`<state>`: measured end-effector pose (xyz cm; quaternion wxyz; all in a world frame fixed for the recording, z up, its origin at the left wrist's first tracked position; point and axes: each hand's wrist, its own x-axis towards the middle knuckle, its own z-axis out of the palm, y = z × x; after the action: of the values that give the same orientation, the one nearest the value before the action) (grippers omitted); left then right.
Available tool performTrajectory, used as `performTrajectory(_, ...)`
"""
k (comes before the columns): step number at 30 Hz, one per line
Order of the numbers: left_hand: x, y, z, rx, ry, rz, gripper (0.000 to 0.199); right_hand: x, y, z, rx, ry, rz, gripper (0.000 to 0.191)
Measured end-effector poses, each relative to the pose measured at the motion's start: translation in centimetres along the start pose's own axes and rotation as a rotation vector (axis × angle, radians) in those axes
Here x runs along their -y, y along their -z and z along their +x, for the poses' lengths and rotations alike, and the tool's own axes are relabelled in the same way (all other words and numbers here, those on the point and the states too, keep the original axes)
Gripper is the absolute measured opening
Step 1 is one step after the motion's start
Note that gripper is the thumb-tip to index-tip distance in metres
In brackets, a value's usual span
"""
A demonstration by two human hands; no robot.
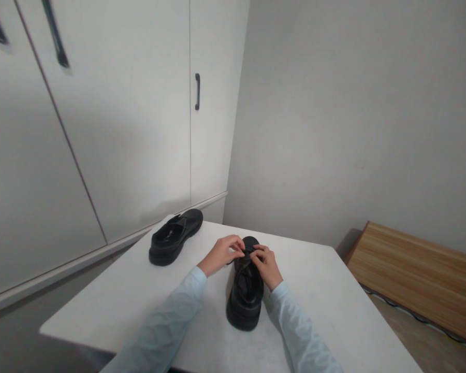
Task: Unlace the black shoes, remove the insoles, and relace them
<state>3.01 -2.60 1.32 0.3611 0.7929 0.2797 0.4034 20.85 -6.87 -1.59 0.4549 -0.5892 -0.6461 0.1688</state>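
Head view: near black leather lace-up shoe point(245, 292) is centred on white rectangular table point(326, 290). Its laces are pinched by left hand point(222, 253) and right hand point(267, 265), both closed for tying. Matching black shoe point(174, 236) is set far-left, untouched.

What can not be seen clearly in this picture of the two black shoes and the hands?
- Head view: the laces of the near shoe are hidden under the left hand and right hand, so any knot is unclear.
- The inside of the far shoe is too dark to read.
- The two handles at top left are blurred and cut by the edge.
- The table is cut off at the bottom edge.
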Motion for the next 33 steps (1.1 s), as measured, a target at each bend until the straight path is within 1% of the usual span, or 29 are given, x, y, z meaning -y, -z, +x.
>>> performTrajectory(3,-0.2,0.0,0.0,0.014,-0.056,0.114,0.025,0.2,-0.1,-0.1,-0.041,0.027,0.015,0.017)
performTrajectory(7,-0.2,-0.2,-0.2,0.089,-0.118,0.168,0.052,0.5,0.1,-0.3,-0.087,0.059,0.013,0.016)
performTrajectory(9,-0.1,-0.4,-0.3,0.134,-0.122,0.157,0.061,0.7,0.2,-0.4,-0.111,0.086,-0.001,0.016)
performTrajectory(12,0.1,-0.5,-0.4,0.175,-0.079,0.113,0.067,1.1,0.6,-0.5,-0.158,0.138,-0.016,0.016)
performTrajectory(15,0.3,-0.5,-0.5,0.191,-0.039,0.065,0.070,1.6,1.1,-0.5,-0.221,0.161,0.022,0.017)
performTrajectory(21,0.3,-0.3,-0.5,0.186,-0.045,0.028,0.071,1.8,2.3,-0.4,-0.347,0.094,0.183,0.021)
performTrajectory(26,0.5,-0.2,-0.5,0.190,-0.061,0.032,0.069,1.3,2.9,-0.1,-0.413,0.066,0.338,0.024)
performTrajectory(33,0.7,-0.2,-0.5,0.192,-0.063,0.067,0.067,-0.1,3.9,0.4,-0.503,-0.031,0.516,0.031)
